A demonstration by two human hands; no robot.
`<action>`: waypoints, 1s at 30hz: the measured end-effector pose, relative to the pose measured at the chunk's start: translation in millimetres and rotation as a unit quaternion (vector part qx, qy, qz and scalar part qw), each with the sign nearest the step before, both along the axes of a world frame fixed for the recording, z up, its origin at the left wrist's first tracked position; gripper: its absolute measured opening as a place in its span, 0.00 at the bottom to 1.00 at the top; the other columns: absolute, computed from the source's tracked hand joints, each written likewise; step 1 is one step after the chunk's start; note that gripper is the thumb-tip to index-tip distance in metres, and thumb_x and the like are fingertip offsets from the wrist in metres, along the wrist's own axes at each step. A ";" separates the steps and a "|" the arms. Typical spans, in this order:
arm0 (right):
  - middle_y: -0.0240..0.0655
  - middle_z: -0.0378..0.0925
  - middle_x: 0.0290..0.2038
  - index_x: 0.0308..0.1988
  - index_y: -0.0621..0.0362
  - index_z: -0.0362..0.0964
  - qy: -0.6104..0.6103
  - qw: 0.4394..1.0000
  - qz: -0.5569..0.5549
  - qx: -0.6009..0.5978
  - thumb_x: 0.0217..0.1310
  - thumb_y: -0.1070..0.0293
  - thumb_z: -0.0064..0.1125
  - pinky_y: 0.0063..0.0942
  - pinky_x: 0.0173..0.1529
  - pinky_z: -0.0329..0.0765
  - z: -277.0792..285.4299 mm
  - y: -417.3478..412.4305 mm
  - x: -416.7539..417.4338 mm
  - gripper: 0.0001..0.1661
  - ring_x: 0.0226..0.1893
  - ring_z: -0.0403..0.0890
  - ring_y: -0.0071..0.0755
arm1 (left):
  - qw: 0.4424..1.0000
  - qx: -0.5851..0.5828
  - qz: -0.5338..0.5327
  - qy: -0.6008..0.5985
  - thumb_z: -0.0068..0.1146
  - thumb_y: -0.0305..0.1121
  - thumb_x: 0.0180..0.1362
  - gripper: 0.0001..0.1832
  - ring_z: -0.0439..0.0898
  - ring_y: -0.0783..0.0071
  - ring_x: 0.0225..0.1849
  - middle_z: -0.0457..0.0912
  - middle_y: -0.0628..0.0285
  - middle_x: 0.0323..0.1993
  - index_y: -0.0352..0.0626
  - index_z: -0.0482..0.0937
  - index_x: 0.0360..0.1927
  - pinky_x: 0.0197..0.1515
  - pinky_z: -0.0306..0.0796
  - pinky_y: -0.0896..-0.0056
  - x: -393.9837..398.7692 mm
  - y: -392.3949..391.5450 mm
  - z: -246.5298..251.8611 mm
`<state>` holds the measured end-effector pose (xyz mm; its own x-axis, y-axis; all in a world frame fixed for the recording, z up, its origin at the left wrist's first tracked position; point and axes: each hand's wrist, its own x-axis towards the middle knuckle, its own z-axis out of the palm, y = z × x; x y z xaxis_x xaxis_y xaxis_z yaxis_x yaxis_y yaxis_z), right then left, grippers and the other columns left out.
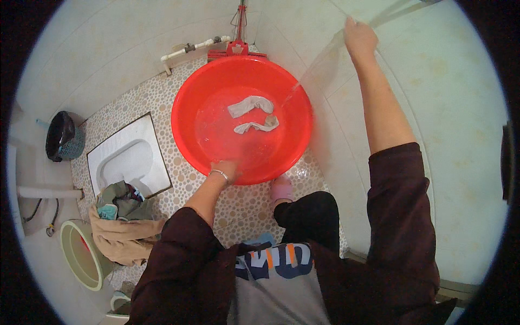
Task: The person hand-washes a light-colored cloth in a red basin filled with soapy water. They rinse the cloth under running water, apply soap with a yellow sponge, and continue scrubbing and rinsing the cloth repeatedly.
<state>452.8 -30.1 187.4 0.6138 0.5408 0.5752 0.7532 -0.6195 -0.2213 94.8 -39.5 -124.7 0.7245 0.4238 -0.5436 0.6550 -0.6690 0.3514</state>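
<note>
Before me a wide red plastic basin [185,134] stands on the floor with shallow water in it. Two wet, light-coloured socks [252,105] lie apart near its middle, the lower one [256,126] stained at one end. My left hand [226,170], blurred and with a bracelet at the wrist, is at the basin's near rim; whether it grips the rim is unclear. Raised by the wall at upper right, my right hand [361,38] has its fingers curled, and what they hold is hidden. From beside it a water stream [310,71] slants down into the basin.
Behind the basin is a red mop [237,48] beside a white wall pipe [195,47]. A squat toilet [130,150] and a lined bin [67,140] are to the left. Clothes [126,233] hang over a pale green bucket [81,254]. A tiled wall [459,170] rises on the right.
</note>
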 end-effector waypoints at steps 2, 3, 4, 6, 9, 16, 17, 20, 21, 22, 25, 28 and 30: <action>0.56 0.75 0.37 0.38 0.69 0.73 0.026 0.999 -0.012 -0.017 0.54 0.43 0.45 0.43 0.49 0.68 0.8 18.6 6.8 0.34 0.45 0.74 0.57 | 0.997 -0.018 -0.042 0.054 0.49 0.49 0.54 0.25 0.72 0.56 0.52 0.75 0.59 0.49 0.52 0.69 0.53 0.52 0.61 0.42 11.6 -9.4 -1.1; 0.57 0.75 0.38 0.40 0.69 0.72 0.040 0.999 -0.016 -0.026 0.55 0.43 0.45 0.43 0.50 0.68 0.0 28.8 6.6 0.35 0.46 0.73 0.57 | 0.995 -0.029 -0.066 0.075 0.49 0.48 0.54 0.24 0.73 0.57 0.52 0.76 0.59 0.49 0.52 0.69 0.53 0.52 0.61 0.43 15.2 -14.8 -0.2; 0.61 0.74 0.35 0.35 0.73 0.73 0.039 0.999 0.003 -0.004 0.56 0.44 0.43 0.45 0.49 0.68 -1.3 39.3 -12.1 0.36 0.42 0.74 0.61 | 0.991 -0.038 -0.086 0.099 0.49 0.47 0.53 0.23 0.73 0.57 0.52 0.76 0.59 0.49 0.51 0.70 0.52 0.52 0.62 0.44 15.7 -18.0 1.6; 0.62 0.73 0.36 0.37 0.73 0.71 0.012 0.999 0.030 0.028 0.57 0.44 0.42 0.46 0.50 0.67 -8.4 47.7 -32.0 0.36 0.42 0.74 0.62 | 0.986 -0.025 -0.116 0.116 0.50 0.45 0.53 0.21 0.74 0.58 0.51 0.76 0.58 0.49 0.51 0.71 0.50 0.51 0.63 0.47 15.9 -24.5 1.4; 0.57 0.70 0.47 0.51 0.67 0.63 0.048 0.991 0.120 -0.036 0.58 0.45 0.44 0.44 0.52 0.67 -58.0 41.9 -47.5 0.35 0.49 0.72 0.55 | 0.987 0.023 -0.118 0.109 0.50 0.42 0.53 0.19 0.74 0.59 0.50 0.77 0.56 0.47 0.49 0.73 0.48 0.49 0.66 0.52 4.7 -30.0 -11.6; 0.44 0.76 0.42 0.40 0.57 0.74 0.205 0.632 0.372 -0.648 0.54 0.51 0.51 0.40 0.43 0.73 -292.3 -86.0 -98.9 0.23 0.42 0.77 0.44 | 0.988 0.032 -0.117 0.094 0.48 0.31 0.52 0.14 0.77 0.61 0.47 0.78 0.58 0.45 0.47 0.79 0.41 0.45 0.70 0.56 13.9 -35.1 2.3; 0.41 0.75 0.44 0.41 0.57 0.74 0.324 0.660 0.374 -0.566 0.54 0.51 0.51 0.39 0.44 0.73 -305.9 -107.5 -116.1 0.23 0.44 0.76 0.43 | 0.988 0.029 -0.109 0.102 0.48 0.30 0.51 0.13 0.78 0.61 0.46 0.79 0.58 0.44 0.46 0.79 0.41 0.44 0.70 0.56 4.3 -33.3 6.5; 0.39 0.77 0.41 0.38 0.57 0.76 0.315 0.618 0.244 -0.678 0.49 0.52 0.56 0.38 0.44 0.73 -327.2 -134.4 -172.8 0.21 0.42 0.77 0.42 | 0.987 0.020 -0.104 0.123 0.50 0.32 0.51 0.14 0.78 0.61 0.46 0.79 0.59 0.45 0.46 0.79 0.42 0.44 0.71 0.56 -3.1 -31.7 5.0; 0.39 0.78 0.39 0.37 0.57 0.77 0.285 0.623 0.262 -0.680 0.48 0.53 0.57 0.38 0.43 0.74 -321.7 -133.4 -189.1 0.21 0.40 0.78 0.42 | 0.985 0.014 -0.105 0.138 0.50 0.32 0.51 0.15 0.77 0.61 0.47 0.78 0.59 0.45 0.46 0.79 0.43 0.44 0.71 0.56 -8.7 -29.2 2.5; 0.39 0.79 0.37 0.35 0.58 0.77 0.256 0.628 0.277 -0.681 0.47 0.54 0.58 0.38 0.42 0.74 -307.2 -135.2 -204.7 0.20 0.39 0.78 0.42 | 0.982 0.006 -0.108 0.152 0.51 0.33 0.51 0.15 0.77 0.61 0.48 0.78 0.59 0.46 0.46 0.79 0.43 0.44 0.71 0.56 -14.2 -28.7 -1.1; 0.40 0.79 0.32 0.32 0.57 0.78 0.225 0.609 0.305 -0.697 0.44 0.55 0.61 0.38 0.38 0.75 -307.0 -145.4 -229.9 0.18 0.34 0.80 0.42 | 0.972 -0.009 -0.146 0.185 0.55 0.36 0.49 0.18 0.77 0.59 0.48 0.78 0.59 0.46 0.47 0.78 0.45 0.46 0.71 0.53 -24.5 -34.5 -2.2; 0.40 0.80 0.31 0.32 0.56 0.79 0.249 0.550 0.358 -0.712 0.44 0.54 0.61 0.37 0.36 0.76 -323.2 -159.2 -245.9 0.18 0.33 0.80 0.43 | 0.954 -0.065 -0.175 0.234 0.59 0.40 0.47 0.23 0.75 0.58 0.50 0.76 0.60 0.49 0.48 0.76 0.49 0.49 0.69 0.48 -34.7 -38.8 -15.4; 0.40 0.80 0.31 0.33 0.55 0.79 0.279 0.511 0.383 -0.718 0.45 0.53 0.60 0.37 0.36 0.76 -326.7 -167.0 -261.3 0.19 0.33 0.80 0.43 | 0.946 -0.086 -0.187 0.252 0.61 0.44 0.45 0.24 0.76 0.57 0.48 0.77 0.59 0.48 0.47 0.77 0.47 0.48 0.69 0.50 -50.0 -40.8 -36.2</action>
